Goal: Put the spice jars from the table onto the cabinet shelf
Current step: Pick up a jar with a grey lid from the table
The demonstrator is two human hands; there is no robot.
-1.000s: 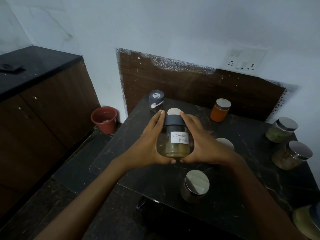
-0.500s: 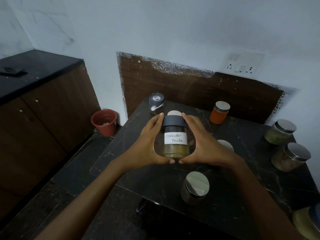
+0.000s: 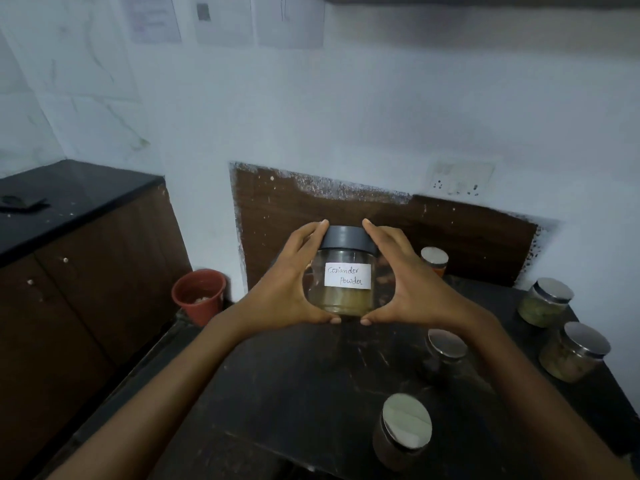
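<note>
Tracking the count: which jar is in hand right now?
The coriander powder jar, dark-lidded with a handwritten label, held between left hand and right hand. The silver-lidded jars stand on the table.

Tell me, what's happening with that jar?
A person holds a clear glass jar with a grey lid, labelled Coriander Powder, between the left hand and the right hand, thumbs under its base, above the black stone table. Other jars with metal lids stand on the table, not yet put away.

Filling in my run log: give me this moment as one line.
phase: holding | held: coriander powder jar, upright, above table | left hand, right hand: both grip jar | table: five other lidded jars visible
</note>
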